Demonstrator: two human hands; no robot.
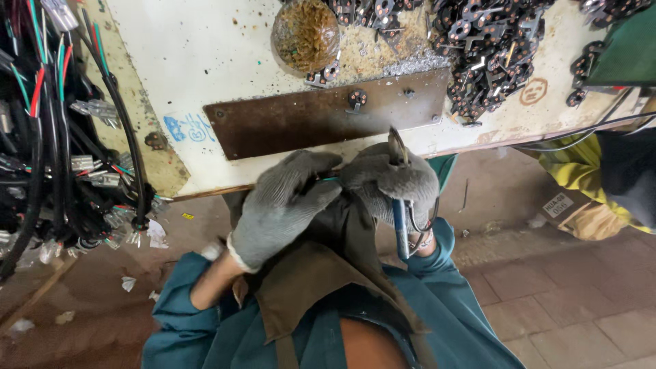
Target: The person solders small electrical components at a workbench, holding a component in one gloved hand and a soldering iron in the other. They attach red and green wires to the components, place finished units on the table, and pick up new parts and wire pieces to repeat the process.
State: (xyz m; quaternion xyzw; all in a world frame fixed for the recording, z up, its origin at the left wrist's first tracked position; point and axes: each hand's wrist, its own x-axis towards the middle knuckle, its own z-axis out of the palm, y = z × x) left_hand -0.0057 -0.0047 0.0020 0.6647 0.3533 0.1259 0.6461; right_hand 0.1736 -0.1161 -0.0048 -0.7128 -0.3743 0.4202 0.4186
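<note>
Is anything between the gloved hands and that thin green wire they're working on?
Nothing visible: the left hand pinches the green wire directly, and the right hand, gripping pliers, meets it there.

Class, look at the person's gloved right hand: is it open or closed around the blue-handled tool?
Closed. The right hand has its fingers curled around the blue-handled tool, whose handle sticks out below the glove.

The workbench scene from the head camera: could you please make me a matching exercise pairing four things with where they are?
Things:
1. wire bundle
2. brown metal plate
3. pile of small dark metal parts
4. pliers

Places:
A. in the right hand
B. far left, beside the bench
C. bench top, upper right
D. flat along the bench's front edge

Pairs: 1-B, 2-D, 3-C, 4-A
</note>
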